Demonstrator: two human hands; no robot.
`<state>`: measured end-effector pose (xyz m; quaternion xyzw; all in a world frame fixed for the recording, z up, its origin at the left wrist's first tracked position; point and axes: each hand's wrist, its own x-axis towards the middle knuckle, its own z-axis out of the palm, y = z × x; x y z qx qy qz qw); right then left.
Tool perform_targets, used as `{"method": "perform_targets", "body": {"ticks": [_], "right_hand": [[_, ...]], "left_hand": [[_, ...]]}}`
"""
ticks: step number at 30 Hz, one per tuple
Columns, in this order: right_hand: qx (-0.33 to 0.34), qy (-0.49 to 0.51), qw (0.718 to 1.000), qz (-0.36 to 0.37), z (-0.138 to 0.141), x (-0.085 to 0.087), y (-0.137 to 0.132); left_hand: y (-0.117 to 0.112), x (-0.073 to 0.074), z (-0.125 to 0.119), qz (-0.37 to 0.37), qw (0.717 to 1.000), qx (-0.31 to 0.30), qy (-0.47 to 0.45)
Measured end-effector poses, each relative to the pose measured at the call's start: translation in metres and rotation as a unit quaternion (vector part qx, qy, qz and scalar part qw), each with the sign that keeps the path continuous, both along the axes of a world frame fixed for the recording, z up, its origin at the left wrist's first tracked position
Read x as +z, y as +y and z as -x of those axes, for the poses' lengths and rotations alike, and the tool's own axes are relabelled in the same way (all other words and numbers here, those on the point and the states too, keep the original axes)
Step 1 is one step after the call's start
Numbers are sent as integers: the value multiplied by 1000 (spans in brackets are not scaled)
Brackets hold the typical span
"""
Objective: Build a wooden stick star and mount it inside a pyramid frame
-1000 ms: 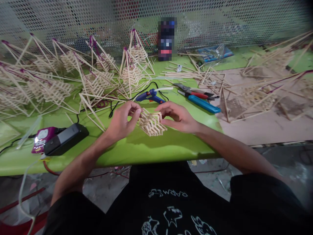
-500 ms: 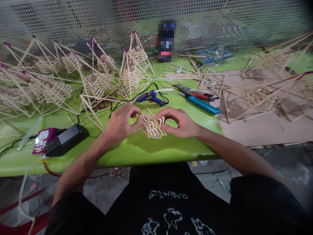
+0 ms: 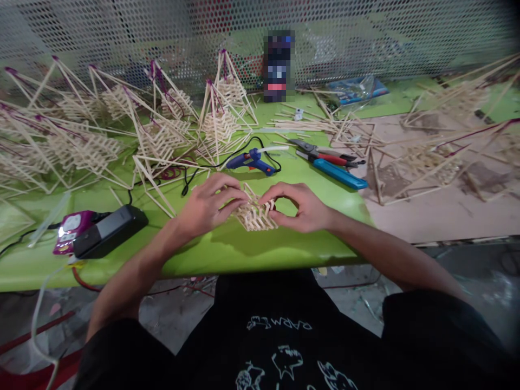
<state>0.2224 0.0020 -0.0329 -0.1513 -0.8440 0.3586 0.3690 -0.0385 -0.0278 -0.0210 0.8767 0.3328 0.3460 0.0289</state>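
A small lattice block of pale wooden sticks rests on the green table between both hands. My left hand lies over its left side, fingers stretched across the top. Pinching the block's right end is my right hand, its fingers curled. Just behind the hands lies a blue glue gun with a black cord.
Several stick pyramids with purple ties crowd the back left. Red-handled pliers and a blue cutter lie right of the glue gun. A black box and purple device sit at left. Loose sticks and mesh wall behind.
The stick block has been tipped and lowered flat onto the table. My left fingers have spread over its top and my right hand has closed in on its right end.
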Motion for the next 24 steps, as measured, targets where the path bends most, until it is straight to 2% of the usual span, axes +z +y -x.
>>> {"method": "perform_targets", "body": {"ticks": [3, 8, 12, 14, 20, 24], "right_hand": [[7, 5, 1000, -18, -1, -1, -1], [7, 20, 999, -42, 0, -5, -5], [10, 41, 996, -78, 1, -8, -7], [13, 48, 992, -117, 2, -10, -6], [-30, 28, 955, -295, 4, -19, -7], [-55, 26, 941, -332, 3, -25, -7]], "left_hand": [[-3, -1, -2, -35, 999, 0, -7], [-8, 0, -6, -9, 998, 20, -61], [-12, 3, -8, -65, 995, 38, -60], [-13, 6, -9, -69, 994, 50, -70], [-17, 17, -13, 48, 984, 76, -152], [-17, 17, -14, 99, 974, 84, -186]]}}
